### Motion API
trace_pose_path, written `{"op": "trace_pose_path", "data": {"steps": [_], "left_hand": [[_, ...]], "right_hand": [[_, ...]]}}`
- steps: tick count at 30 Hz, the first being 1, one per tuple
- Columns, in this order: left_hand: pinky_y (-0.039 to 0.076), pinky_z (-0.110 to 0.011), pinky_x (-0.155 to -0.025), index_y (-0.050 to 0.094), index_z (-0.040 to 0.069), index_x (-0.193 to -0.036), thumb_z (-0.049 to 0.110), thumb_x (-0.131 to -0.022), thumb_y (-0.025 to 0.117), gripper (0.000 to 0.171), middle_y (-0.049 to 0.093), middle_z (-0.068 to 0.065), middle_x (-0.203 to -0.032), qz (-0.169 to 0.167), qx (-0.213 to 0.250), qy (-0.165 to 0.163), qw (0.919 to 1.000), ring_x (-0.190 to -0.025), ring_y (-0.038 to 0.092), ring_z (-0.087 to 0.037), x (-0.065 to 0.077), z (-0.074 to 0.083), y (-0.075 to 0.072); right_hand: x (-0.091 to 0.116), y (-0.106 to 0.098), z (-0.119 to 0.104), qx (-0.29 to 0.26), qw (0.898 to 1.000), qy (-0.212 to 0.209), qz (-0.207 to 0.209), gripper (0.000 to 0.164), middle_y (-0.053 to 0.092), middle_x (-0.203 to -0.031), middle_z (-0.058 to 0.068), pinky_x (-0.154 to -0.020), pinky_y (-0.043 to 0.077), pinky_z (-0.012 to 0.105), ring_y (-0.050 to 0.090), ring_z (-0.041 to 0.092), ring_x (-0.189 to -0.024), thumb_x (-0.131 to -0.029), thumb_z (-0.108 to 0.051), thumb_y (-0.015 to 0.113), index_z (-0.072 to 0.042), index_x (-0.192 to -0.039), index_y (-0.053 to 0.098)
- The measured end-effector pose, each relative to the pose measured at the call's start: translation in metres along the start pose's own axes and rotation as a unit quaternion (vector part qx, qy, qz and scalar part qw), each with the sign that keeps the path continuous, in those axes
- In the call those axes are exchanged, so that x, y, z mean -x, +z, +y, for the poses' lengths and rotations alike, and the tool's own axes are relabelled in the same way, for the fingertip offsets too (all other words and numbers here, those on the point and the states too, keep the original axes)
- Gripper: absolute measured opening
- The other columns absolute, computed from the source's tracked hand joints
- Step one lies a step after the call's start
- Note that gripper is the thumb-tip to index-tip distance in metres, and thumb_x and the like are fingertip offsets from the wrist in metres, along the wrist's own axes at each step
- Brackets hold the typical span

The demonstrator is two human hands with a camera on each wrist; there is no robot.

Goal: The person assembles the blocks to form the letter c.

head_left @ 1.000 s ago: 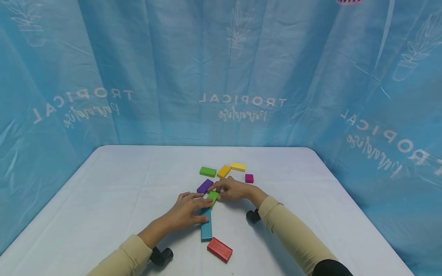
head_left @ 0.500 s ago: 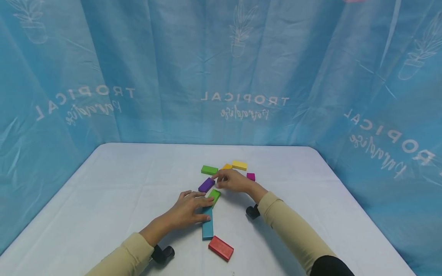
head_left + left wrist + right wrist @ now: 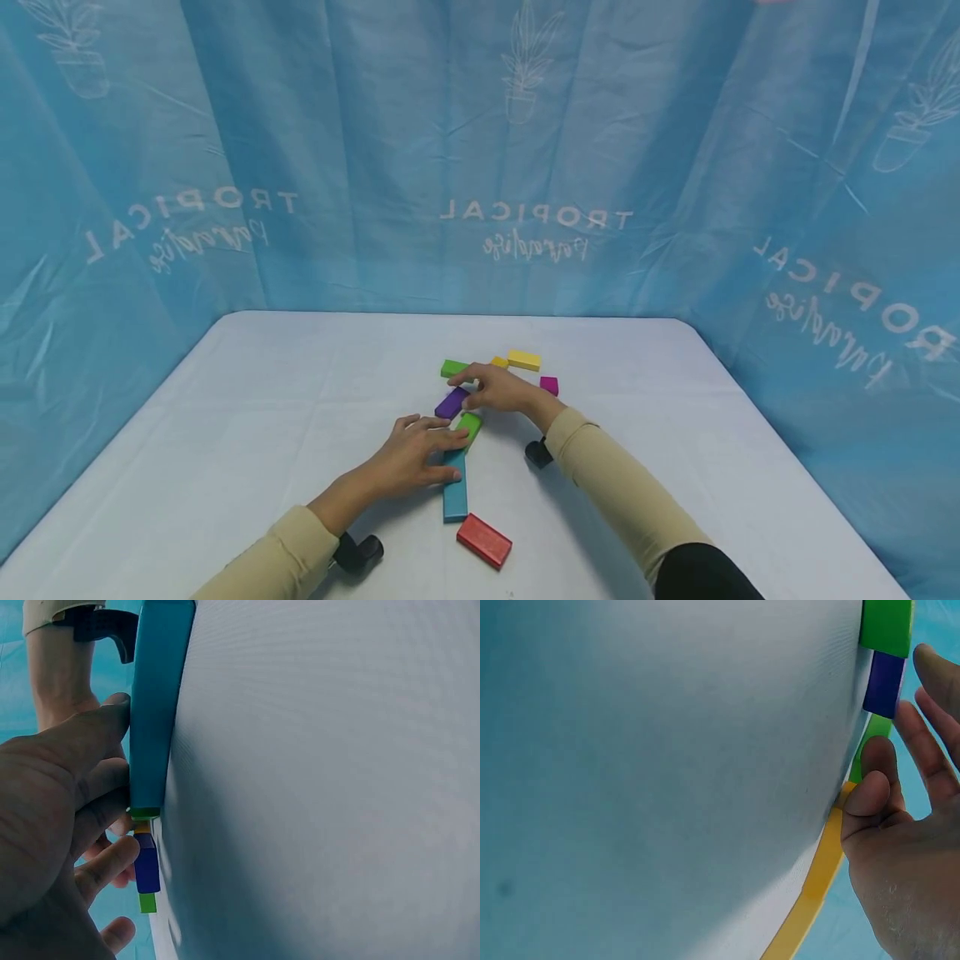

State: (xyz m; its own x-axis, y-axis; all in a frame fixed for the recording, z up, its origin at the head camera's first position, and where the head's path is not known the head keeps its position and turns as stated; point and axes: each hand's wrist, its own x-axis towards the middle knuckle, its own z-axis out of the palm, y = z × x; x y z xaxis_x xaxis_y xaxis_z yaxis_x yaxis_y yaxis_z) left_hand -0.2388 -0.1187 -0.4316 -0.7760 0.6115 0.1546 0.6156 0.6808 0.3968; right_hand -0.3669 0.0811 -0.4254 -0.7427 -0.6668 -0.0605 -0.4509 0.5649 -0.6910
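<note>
My left hand (image 3: 411, 458) lies over the blue block (image 3: 455, 500), thumb on its side, with a fingertip reaching the near green block (image 3: 470, 423) at its far end. In the left wrist view its fingers are extended beside the blue block (image 3: 159, 705). My right hand (image 3: 495, 390) hovers over the purple block (image 3: 451, 403), index finger stretched toward the far green block (image 3: 453, 367), thumb by the purple block's right side. The right wrist view has the purple block (image 3: 885, 684) between the two green ones, with the right thumb and fingers beside the row and nothing gripped.
An orange block (image 3: 500, 362) is partly hidden behind the right hand, beside a yellow block (image 3: 524, 360). A small magenta block (image 3: 550, 385) lies to the right. Closest to me is a red block (image 3: 484, 542). A blue curtain encloses the white-covered table (image 3: 300, 375).
My right hand has moved from the near green block away from me and leftward, over the purple block toward the far green one. The left hand stays put; the blocks keep their layout.
</note>
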Motion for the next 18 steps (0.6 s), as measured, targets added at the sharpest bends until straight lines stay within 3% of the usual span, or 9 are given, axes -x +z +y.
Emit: {"op": "trace_pose_path", "data": {"steps": [18], "left_hand": [[0.020, -0.062, -0.104, 0.062, 0.016, -0.131, 0.037, -0.086, 0.072, 0.051, 0.055, 0.004, -0.136, -0.006, 0.001, -0.018, 0.9998, -0.131, 0.040, -0.031, -0.0008, 0.0003, 0.0017]], "right_hand": [[-0.0070, 0.0052, 0.0009, 0.040, 0.999, 0.016, -0.013, 0.034, 0.055, -0.130, -0.002, -0.107, 0.032, 0.040, 0.044, 0.019, -0.128, -0.093, -0.006, 0.061, -0.025, -0.121, 0.066]]}}
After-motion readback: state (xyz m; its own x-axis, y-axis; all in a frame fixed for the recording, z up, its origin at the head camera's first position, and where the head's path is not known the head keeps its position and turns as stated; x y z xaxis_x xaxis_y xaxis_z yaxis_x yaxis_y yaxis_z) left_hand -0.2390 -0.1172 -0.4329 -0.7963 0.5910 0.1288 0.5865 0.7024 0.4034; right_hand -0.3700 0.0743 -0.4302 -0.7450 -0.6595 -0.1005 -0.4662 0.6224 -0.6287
